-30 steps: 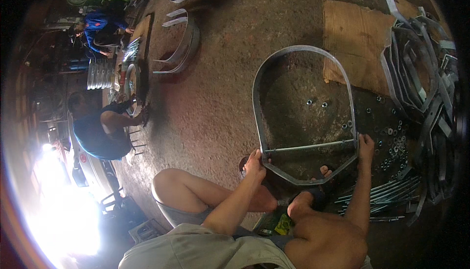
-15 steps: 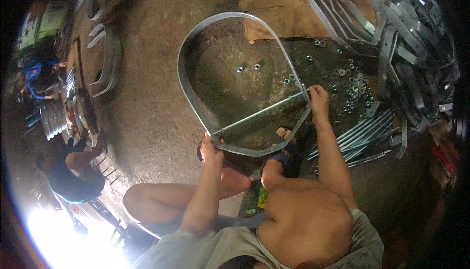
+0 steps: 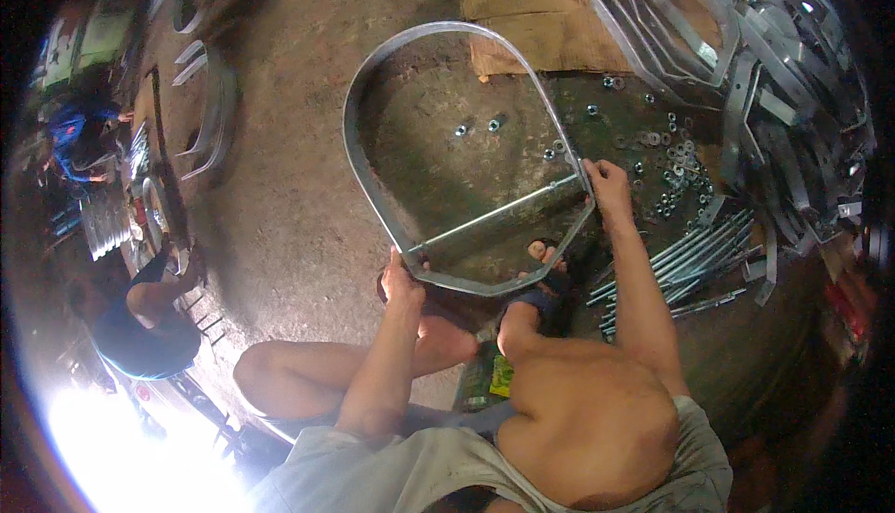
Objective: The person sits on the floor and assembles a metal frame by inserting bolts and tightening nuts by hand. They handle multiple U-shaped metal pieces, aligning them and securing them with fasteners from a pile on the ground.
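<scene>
L hand (image 3: 401, 282) & R hand (image 3: 609, 191) pinching rounded flat-metal frame (image 3: 466, 286), ctr, w/ thin rod (image 3: 494, 213) across, shiny nuts (image 3: 494, 126) within outline, cardboard (image 3: 541, 14) top ctr

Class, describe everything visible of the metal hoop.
The metal hoop is a silvery flat band, rounded at the far end, angular at the near, with a slim rod across it. The left hand and right hand hold opposite sides near the rod's ends. Nuts on the floor show through it; whether it rests there is unclear.
</scene>
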{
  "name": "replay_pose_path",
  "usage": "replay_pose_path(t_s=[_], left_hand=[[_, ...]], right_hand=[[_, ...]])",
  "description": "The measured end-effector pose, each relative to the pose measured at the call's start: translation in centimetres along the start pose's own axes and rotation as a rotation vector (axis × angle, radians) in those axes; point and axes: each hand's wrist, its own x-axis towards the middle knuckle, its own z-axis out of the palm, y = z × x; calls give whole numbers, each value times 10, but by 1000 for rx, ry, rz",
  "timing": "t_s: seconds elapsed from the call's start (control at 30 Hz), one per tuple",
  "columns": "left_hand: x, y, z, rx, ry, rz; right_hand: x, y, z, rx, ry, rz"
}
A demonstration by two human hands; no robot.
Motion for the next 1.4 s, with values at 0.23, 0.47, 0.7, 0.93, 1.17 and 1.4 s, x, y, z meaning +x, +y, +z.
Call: replay_pose_path(t_s=[0.23, 0.47, 0.7, 0.93, 1.17, 1.4], left_hand=[[2, -3, -11, 26, -85, 77], [-1, -2, 5, 66, 44, 87], [-8, -1, 2, 62, -26, 144], [-5, 2, 3, 98, -10, 97], [-12, 1, 10, 148, 44, 96], [-12, 6, 3, 145, -38, 79]], right_hand=[[13, -7, -2, -272, 1, -186], [15, 0, -17, 125, -96, 120], [-33, -15, -14, 388, -128, 174], [-35, -25, -33, 238, -324, 1], [-25, -8, -27, 292, -404, -45], [-26, -10, -23, 291, -363, -30]])
